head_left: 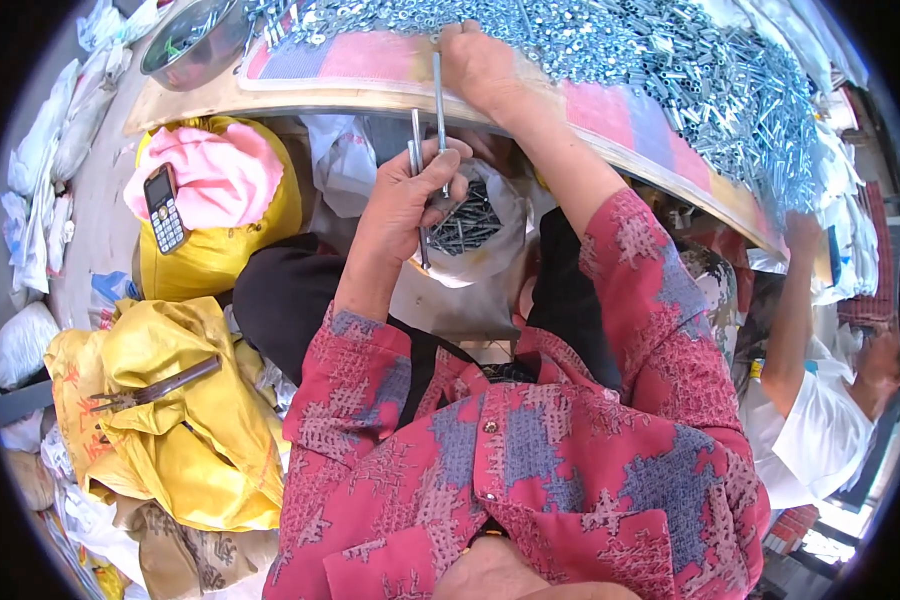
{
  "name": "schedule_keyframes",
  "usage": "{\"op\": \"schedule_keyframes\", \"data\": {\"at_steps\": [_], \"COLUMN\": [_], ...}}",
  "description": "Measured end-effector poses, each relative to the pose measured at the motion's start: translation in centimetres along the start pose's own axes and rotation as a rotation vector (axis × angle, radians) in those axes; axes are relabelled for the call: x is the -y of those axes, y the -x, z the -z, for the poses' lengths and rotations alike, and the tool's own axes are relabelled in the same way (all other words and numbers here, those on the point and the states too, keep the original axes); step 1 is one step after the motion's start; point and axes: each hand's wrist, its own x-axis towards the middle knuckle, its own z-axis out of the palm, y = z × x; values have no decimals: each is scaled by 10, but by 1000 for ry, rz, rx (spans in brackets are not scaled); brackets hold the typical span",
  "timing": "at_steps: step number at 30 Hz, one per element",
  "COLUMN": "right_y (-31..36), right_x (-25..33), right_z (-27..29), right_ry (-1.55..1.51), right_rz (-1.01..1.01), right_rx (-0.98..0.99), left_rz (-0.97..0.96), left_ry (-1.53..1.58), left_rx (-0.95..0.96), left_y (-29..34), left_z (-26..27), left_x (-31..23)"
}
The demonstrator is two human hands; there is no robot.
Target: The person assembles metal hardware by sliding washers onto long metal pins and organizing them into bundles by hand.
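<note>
Several long silvery metal rods (417, 135) are gripped in my left hand (407, 190), its fingers closed round them over an open white bag (505, 245). Dark slim bolts (467, 222) fill the bag's mouth between my knees. One longer rod (439, 95) stands up from the left hand and reaches close to my right fingertips. At the table's near edge, my right hand (478, 68) has its fingers curled together. Whatever they pinch, if anything, is hidden. Beyond that hand spreads a heap of small nuts and washers (570, 40).
Metal sleeves (740, 110) are piled on the right of the cloth-covered table (370, 62). A steel bowl (195, 45) sits far left. Left of me, a phone (164, 208) lies on a pink cloth, and a tool (160, 385) on a yellow sack (190, 440). A co-worker's arm (790, 310) reaches in at right.
</note>
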Motion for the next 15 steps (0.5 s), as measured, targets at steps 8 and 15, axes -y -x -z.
{"op": "schedule_keyframes", "data": {"at_steps": [8,15], "right_y": [-12,33], "right_x": [-36,-25], "right_z": [-11,42], "right_ry": [-95,-502], "right_rz": [228,-193], "right_rx": [112,-112], "left_rz": [-15,13], "left_ry": [-81,-141], "left_rx": [-27,-4], "left_y": [-5,-14], "left_z": [-14,-4], "left_x": [-3,5]}}
